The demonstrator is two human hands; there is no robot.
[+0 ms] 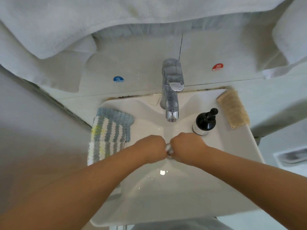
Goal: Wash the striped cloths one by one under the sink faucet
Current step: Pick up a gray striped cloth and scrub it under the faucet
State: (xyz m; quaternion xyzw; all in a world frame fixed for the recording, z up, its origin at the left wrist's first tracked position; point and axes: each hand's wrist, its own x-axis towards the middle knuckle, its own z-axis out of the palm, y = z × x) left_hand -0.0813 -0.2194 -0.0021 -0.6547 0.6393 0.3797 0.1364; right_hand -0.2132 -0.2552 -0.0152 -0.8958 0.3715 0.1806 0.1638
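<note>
My left hand and my right hand are both clenched, knuckles up, over the white sink basin, just in front of the chrome faucet. Between the two fists a small bit of a wet pale cloth shows; the rest of it is hidden inside the hands. A second cloth with blue, white and yellow stripes lies spread on the sink's left rim, partly under my left forearm. I cannot tell whether water runs from the spout.
A black pump bottle stands on the rim right of the faucet. A beige cloth lies at the back right corner. White towels hang above the sink. Cold and hot stickers mark the wall tiles.
</note>
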